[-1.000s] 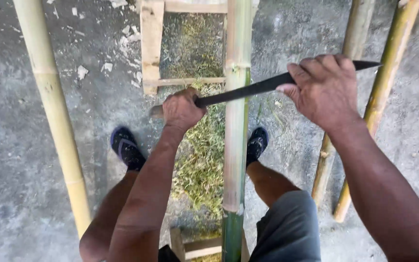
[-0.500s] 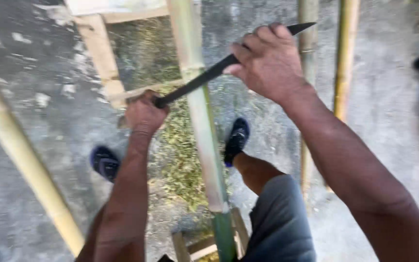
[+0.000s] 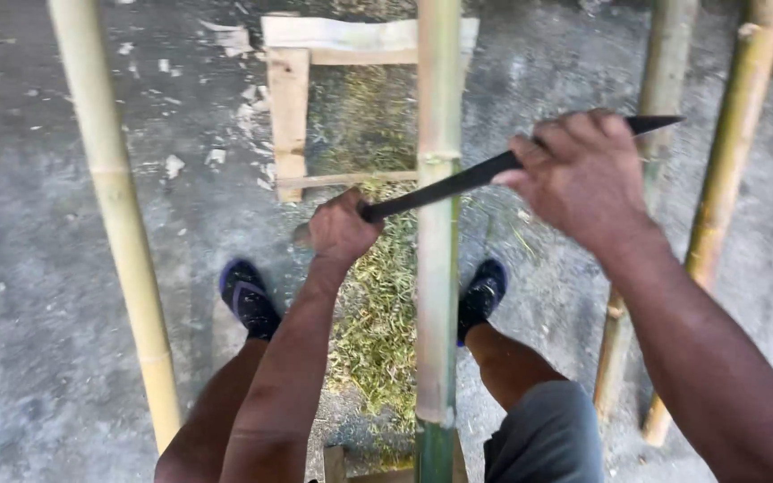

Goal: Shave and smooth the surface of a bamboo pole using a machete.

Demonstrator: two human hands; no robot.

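Right arm: enters from lower right corner, forearm angled up and left, wrist slightly bent.
Right hand point(image 3: 588, 174): fingers curled down over the far end of the long dark blade point(image 3: 494, 170), knuckles toward camera; closed on the blade's back near its tip, the tip showing just past the fingers at right.
Left arm: rises from bottom centre, nearly straight, forearm pointing up toward the frame.
Left hand point(image 3: 340, 230): fist wrapped tight round the blade's handle end; handle itself mostly hidden inside the fist.
Blade position: runs crosswise, low at left, higher at right, lying across the front of the centre bamboo pole point(image 3: 437, 268) between the two hands; touching or just off the pole, cannot tell.
Centre pole: pale, scraped-looking above, green at the bottom edge; runs along the view's middle, between the knees.
Feet: dark shoes point(image 3: 248, 297) either side of the pole on concrete floor point(image 3: 38, 259).
Shavings point(image 3: 378, 331): greenish heap under the pole, between the shoes.
Farther: wooden frame point(image 3: 290, 107) bearing the pole's upper stretch.
Sides: one bamboo pole at left point(image 3: 118, 215), two at right point(image 3: 726, 197), well apart from the hands.
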